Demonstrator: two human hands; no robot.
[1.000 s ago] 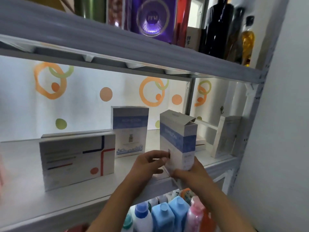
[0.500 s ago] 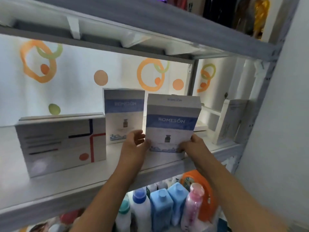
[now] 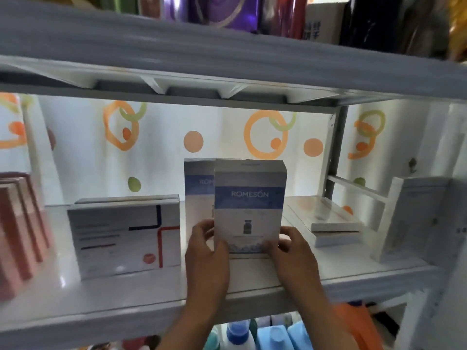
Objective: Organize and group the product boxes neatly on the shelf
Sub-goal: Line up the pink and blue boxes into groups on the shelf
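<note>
Box [image 3: 199,195] half-hidden behind held box [image 3: 249,205]

held box [image 3: 249,210] now before its twin [image 3: 198,188], seemingly upright

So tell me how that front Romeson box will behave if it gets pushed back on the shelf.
The front Romeson box stands tall and thin, so a high push would probably tip it; low pressure is safer. The shelf looks glossy, so it should slide easily. It seems to be stiff card and probably light, since the left hand and right hand hold it only at its lower edges.
</note>
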